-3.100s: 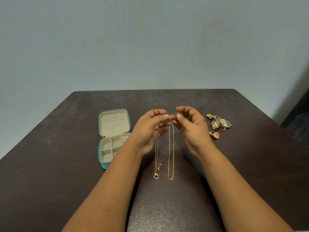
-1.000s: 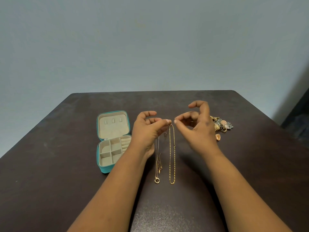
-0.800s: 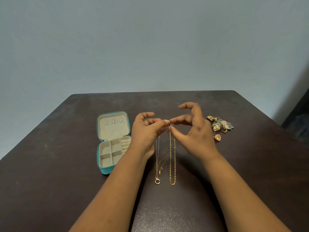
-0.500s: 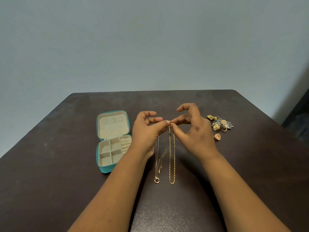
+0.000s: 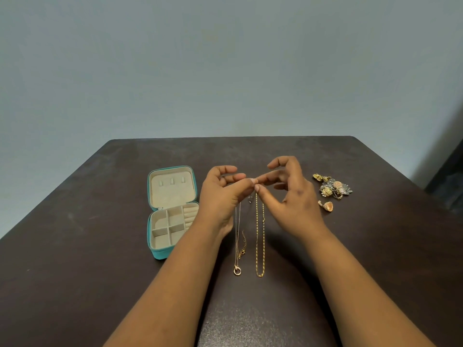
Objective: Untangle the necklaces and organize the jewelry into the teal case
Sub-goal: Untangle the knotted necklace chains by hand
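Above the dark table [image 5: 100, 246], left hand [image 5: 221, 196] and right hand [image 5: 293, 201] pinch the necklaces [image 5: 259, 234] at their tops; light, limp, snag-prone chains, best held near the clasps. Teal case [image 5: 172, 211] lies open left.

Dark brown counter [image 5: 75, 284] w/ matte, faintly scuffed top; plain pale blue-grey wall [image 5: 225, 66] behind; dark shadowed strip at far right edge.

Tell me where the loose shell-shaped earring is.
In the head view the shell-shaped earring lies on the table, right of the right hand, just below the jewelry pile.
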